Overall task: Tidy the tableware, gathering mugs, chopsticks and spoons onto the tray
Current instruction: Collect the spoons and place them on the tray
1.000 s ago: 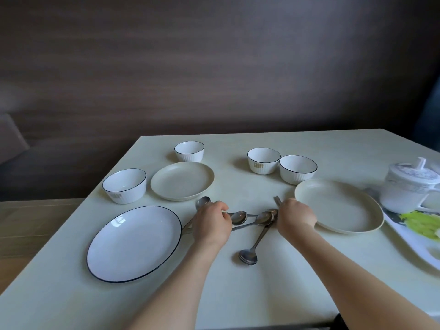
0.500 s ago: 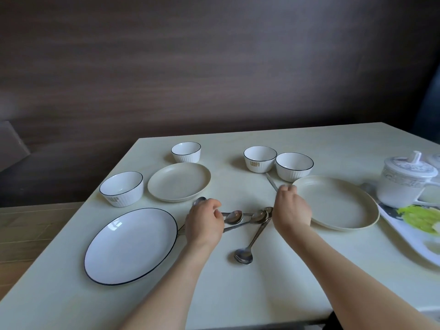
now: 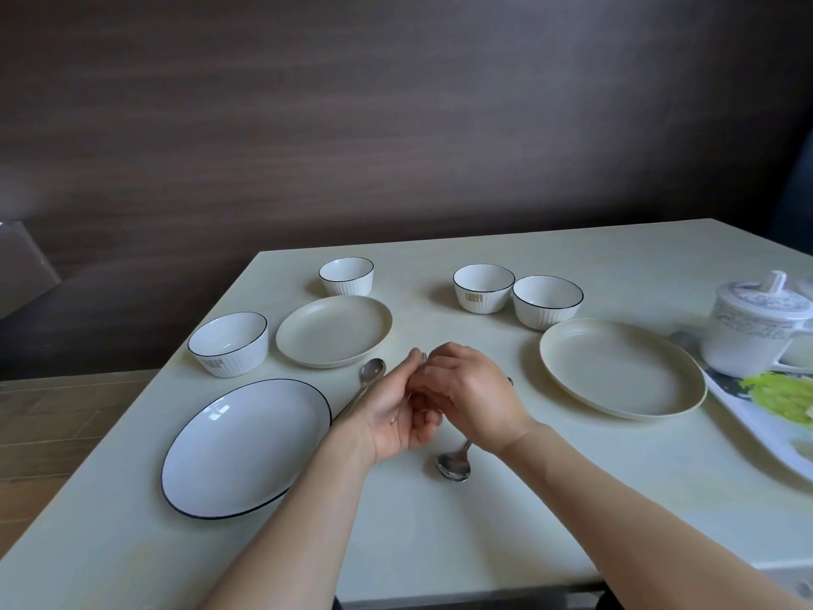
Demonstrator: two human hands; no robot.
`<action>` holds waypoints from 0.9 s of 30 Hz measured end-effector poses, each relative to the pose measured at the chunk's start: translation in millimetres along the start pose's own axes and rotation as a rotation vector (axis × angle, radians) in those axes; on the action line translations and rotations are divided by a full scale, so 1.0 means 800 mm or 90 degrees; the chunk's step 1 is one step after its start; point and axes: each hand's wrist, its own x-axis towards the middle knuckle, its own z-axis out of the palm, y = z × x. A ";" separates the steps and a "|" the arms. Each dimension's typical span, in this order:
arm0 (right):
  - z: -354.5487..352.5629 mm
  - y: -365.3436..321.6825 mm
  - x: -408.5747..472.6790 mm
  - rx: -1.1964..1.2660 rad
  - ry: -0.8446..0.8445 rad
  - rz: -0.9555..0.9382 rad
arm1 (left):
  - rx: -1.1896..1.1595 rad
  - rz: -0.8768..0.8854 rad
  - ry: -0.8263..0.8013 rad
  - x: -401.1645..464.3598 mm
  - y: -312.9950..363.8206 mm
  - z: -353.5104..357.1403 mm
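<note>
The right hand (image 3: 470,400) covers the handle of the near spoon (image 3: 453,465) — only its bowl shows. The left hand (image 3: 396,416) hides the handle end of the far spoon (image 3: 371,375). Whatever the 2 hands hold between them is too hidden to tell. The tray (image 3: 756,427) and the lidded mug (image 3: 752,332) are cut off by the right edge.

Head view, downward over table (image 3: 484,543)
</note>
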 end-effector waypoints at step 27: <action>-0.019 0.030 -0.029 0.004 -0.261 0.728 | 0.012 0.040 0.225 0.029 -0.009 -0.018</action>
